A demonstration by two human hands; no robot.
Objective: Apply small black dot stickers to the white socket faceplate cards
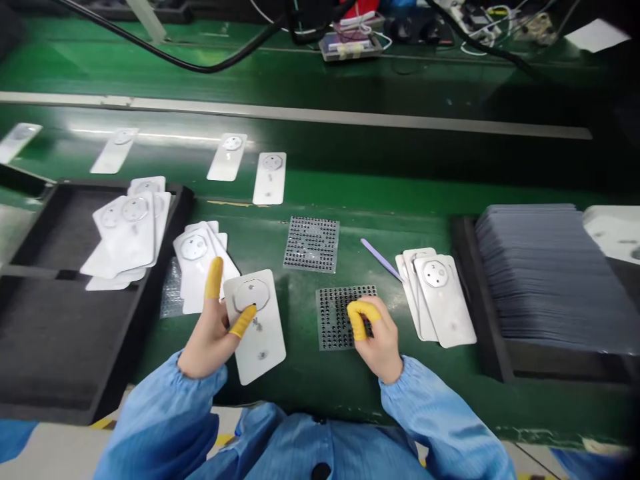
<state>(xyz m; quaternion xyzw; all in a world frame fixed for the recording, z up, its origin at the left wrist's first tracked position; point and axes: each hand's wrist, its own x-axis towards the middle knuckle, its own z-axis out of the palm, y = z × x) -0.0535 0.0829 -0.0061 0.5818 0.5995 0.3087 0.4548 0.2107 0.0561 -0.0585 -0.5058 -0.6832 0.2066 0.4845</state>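
Note:
My left hand (213, 333), with yellow finger covers, holds a white plate (263, 333) with a round outline near its top; the thumb lies over the plate's face and the index finger points up. My right hand (377, 333) is closed, its yellow-covered fingertips pinched over a sheet of small black dots (333, 320); whatever is between them is too small to make out. A second dotted sheet (311, 245) lies just beyond. Several white plates (193, 250) are piled behind my left hand. Right of my right hand, more overlapping plates (445, 300) lie by a purple stick (381, 259).
At left, a black tray (50, 340) holds a heap of white plates (125, 233). A black tray (493, 320) at right holds a stack of dark sheets (550, 273). Single plates (270, 179) lie beyond, before a metal rail (300, 115). A black cable (200, 67) hangs across the top.

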